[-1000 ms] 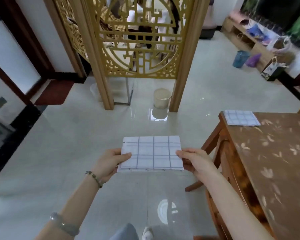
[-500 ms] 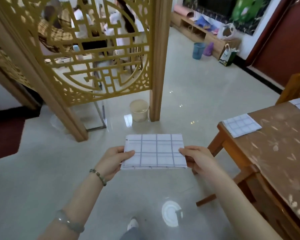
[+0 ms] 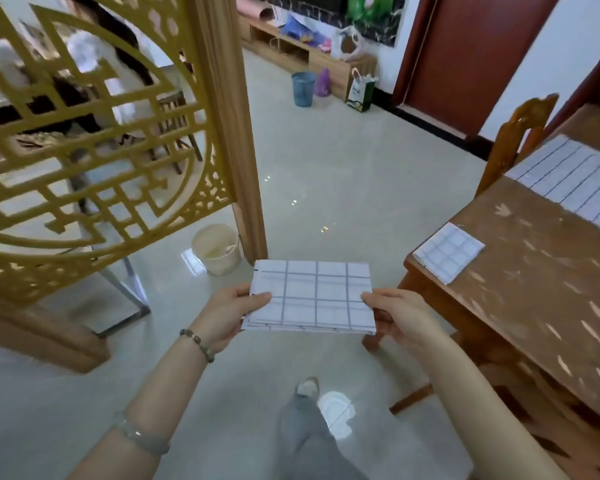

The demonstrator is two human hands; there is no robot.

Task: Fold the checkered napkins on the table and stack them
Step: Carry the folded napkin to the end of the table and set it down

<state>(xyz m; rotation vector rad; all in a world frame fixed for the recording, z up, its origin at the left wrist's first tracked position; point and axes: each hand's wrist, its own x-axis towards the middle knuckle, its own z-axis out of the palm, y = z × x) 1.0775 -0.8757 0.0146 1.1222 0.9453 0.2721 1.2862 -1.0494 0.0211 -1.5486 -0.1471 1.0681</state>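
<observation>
A folded white napkin with grey checks [image 3: 312, 296] is held flat in the air over the floor, left of the table. My left hand [image 3: 227, 315] pinches its left edge and my right hand [image 3: 400, 317] pinches its right edge. On the near corner of the brown wooden table [image 3: 541, 292] lies another folded checkered napkin [image 3: 448, 251]. Farther back on the table an unfolded checkered napkin [image 3: 575, 183] lies spread flat, cut off by the frame's right edge.
A gold lattice screen [image 3: 94, 140] with a wooden post stands at left, a cream bucket [image 3: 217, 248] at its foot. A wooden chair [image 3: 513, 140] stands behind the table. A blue bin [image 3: 303, 89] and bags sit by the far wall. People sit behind the screen.
The view has swung right, bringing more of the table and the spread napkin into sight. Both hands keep the same hold on the folded napkin, now closer to the table.
</observation>
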